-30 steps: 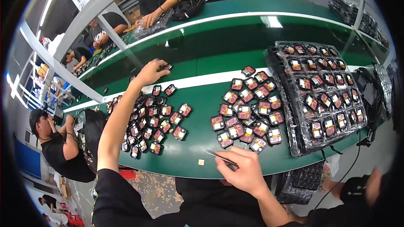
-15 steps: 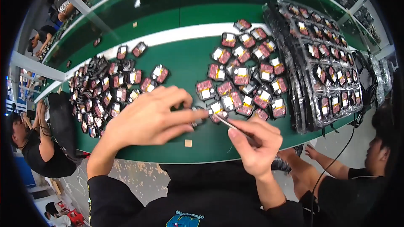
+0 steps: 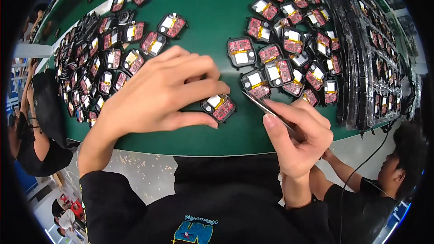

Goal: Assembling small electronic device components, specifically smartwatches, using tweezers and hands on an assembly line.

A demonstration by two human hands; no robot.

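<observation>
My left hand (image 3: 162,92) is closed around a small black-cased circuit module (image 3: 219,107), its thumb and fingers at the module's edges. The module rests on the green table (image 3: 199,22), showing a red board, a white rectangle and a yellow strip. In my right hand (image 3: 300,135) are metal tweezers (image 3: 271,110), pinched between thumb and fingers. Their tips point up and left, beside another module (image 3: 256,84) at the near edge of the right-hand group. I cannot tell whether the tips touch it.
A dense pile of similar modules (image 3: 86,70) lies at the left. Several more spread at the right, beside stacked clear plastic trays (image 3: 379,63) filled with modules. Other people sit at both sides, one person (image 3: 379,185) close on the right. A dark cable (image 3: 361,176) hangs there.
The view has shifted closer to the table. My left fingers, blurred before, now grip the module. The tweezers have drawn slightly away from the right-hand group. A small tan square is no longer visible.
</observation>
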